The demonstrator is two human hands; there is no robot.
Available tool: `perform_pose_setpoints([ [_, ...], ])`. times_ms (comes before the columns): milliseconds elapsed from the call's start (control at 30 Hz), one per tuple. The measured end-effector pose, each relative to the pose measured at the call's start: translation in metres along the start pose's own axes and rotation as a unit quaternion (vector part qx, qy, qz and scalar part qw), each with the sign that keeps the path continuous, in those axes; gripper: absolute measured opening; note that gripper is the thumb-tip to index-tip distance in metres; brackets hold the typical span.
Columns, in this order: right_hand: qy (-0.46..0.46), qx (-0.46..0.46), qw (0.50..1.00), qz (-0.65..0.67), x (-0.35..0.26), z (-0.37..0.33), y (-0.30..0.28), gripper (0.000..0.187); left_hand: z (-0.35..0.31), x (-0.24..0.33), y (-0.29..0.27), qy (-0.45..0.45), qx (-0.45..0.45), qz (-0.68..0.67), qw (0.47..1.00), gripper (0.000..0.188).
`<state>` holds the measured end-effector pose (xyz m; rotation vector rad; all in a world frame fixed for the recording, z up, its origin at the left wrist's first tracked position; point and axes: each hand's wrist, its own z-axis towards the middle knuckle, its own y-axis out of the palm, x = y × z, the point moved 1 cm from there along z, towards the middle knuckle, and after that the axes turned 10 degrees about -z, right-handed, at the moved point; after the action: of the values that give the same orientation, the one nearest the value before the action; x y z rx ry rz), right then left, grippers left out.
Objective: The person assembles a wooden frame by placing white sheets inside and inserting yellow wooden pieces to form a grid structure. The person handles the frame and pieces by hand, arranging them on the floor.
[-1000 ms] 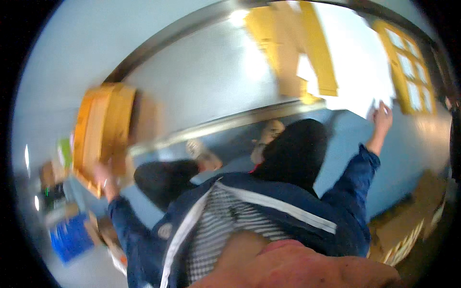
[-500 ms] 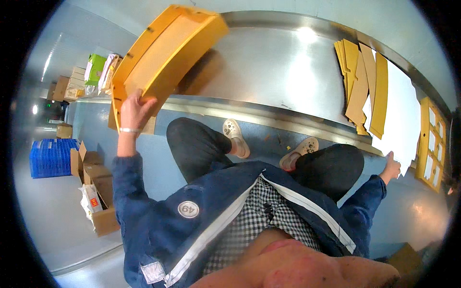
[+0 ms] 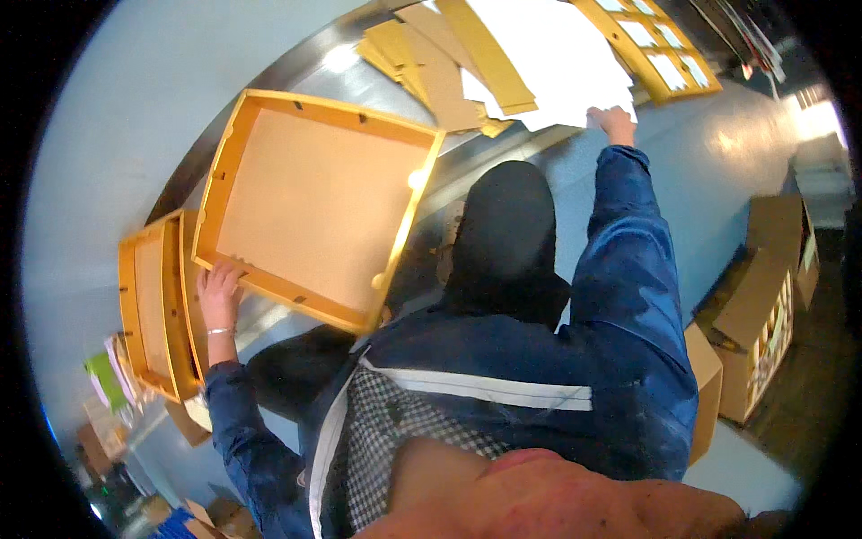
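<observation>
A shallow open yellow box (image 3: pixel 316 193) with a plain tan bottom and dark slots in its walls is held tilted over the metal bench, its inside toward me. My left hand (image 3: pixel 218 295) grips its lower left wall, thumb and fingers over the edge. On the right, my right hand (image 3: pixel 613 124) pinches the near corner of a white sheet (image 3: pixel 566 63) in a loose stack. Beside that stack lie a yellow strip (image 3: pixel 489 58) and several flat yellow and brown cardboard pieces (image 3: pixel 440 85).
Another yellow box (image 3: pixel 153 305) stands at the far left. A yellow frame with white panes (image 3: pixel 660 45) lies right of the sheets. Brown cartons (image 3: pixel 759 269) stand on the floor at the right. My knee (image 3: pixel 507 225) is beside the bench's near edge.
The view has swung to the right. The yellow box, still in my left hand, has come closer and turned its inside toward me. My right hand stays at the white sheets' corner.
</observation>
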<state>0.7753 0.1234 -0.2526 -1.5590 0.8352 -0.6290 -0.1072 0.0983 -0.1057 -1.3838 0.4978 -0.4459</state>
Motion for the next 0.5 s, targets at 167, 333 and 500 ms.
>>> perform_pose_setpoints([
  [167,-0.016,0.102,0.993,0.064,0.003,-0.014,-0.016,0.066,0.029,-0.04,0.057,-0.209,0.133,0.062,0.967,0.053],
  [333,-0.07,0.202,0.973,0.087,0.037,0.053,0.0,0.079,0.094,0.156,0.032,-0.047,0.034,-0.186,0.981,0.059],
  [500,-0.057,0.05,0.996,0.051,0.037,0.091,0.001,0.106,0.113,0.26,0.015,-0.028,-0.169,-0.314,0.934,0.078],
])
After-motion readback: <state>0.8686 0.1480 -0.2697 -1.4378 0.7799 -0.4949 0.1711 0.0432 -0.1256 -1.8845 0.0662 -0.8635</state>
